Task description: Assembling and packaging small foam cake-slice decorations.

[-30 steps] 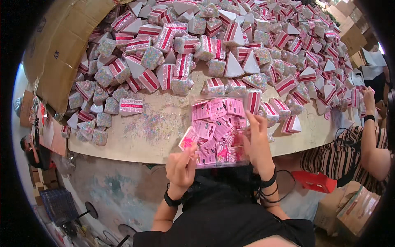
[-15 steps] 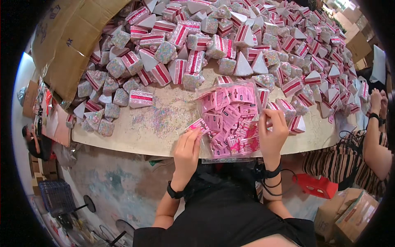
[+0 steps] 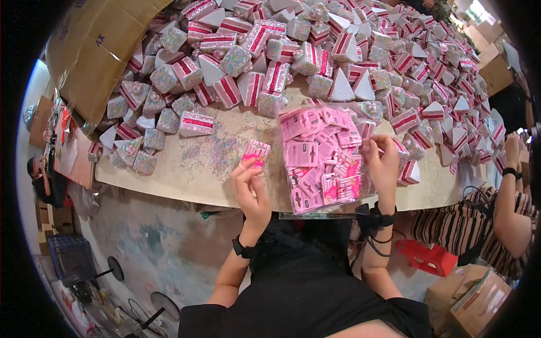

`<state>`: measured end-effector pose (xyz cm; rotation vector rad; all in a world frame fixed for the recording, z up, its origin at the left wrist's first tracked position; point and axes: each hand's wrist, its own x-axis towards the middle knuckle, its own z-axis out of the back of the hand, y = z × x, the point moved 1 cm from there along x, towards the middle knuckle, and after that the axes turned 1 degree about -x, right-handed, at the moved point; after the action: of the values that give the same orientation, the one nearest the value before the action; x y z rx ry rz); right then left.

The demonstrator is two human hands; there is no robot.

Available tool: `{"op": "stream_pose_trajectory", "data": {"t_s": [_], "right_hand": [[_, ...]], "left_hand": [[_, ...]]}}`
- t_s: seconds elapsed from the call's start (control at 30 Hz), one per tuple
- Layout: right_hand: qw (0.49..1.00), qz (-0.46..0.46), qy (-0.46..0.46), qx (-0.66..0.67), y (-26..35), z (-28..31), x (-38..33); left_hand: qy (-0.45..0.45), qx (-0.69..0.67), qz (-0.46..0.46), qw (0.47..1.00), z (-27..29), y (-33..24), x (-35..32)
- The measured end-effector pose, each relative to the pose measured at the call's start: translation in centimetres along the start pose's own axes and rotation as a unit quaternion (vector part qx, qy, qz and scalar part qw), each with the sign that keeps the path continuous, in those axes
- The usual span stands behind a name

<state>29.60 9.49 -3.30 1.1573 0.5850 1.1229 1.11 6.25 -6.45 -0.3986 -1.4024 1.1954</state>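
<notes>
My left hand [image 3: 251,196] pinches a small pink printed card [image 3: 257,153] between thumb and fingertips, just above the table. To its right lies a clear plastic bag [image 3: 318,215], packed with many pink cards [image 3: 303,154] that have hanging slots. The bag rests at the table's front edge, partly over it. My right hand [image 3: 384,169] has its thumb and forefinger closed on the bag's right side; the exact grip is partly hidden. Beyond the bag, a glittery cake-slice-shaped piece [image 3: 341,85] with white sides stands among the heap.
A large heap of pink-and-white cake-slice pieces [image 3: 228,91] covers the back of the table [image 3: 152,179]. Loose sprinkles [image 3: 220,149] lie left of the bag. A cardboard box [image 3: 90,73] stands far left. Another person's arm [image 3: 510,197] is at the right, near a red plastic container [image 3: 427,257].
My left hand has lifted the pink card up and left, away from the bag. The bag has shifted slightly right with my right hand, and the head view has moved a little.
</notes>
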Motion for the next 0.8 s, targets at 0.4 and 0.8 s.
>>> {"op": "stream_pose_trajectory", "data": {"t_s": [0.4, 0.8], "right_hand": [[0.998, 0.029, 0.063, 0.001, 6.6, -8.9, -3.5], [0.962, 0.094, 0.168, -0.193, 8.4, -17.1, -6.5]], "left_hand": [[-0.153, -0.148, 0.184, 0.960, 7.5, 2.0, 2.5], [-0.206, -0.046, 0.225, 0.951, 11.1, 6.0, 3.3]]}}
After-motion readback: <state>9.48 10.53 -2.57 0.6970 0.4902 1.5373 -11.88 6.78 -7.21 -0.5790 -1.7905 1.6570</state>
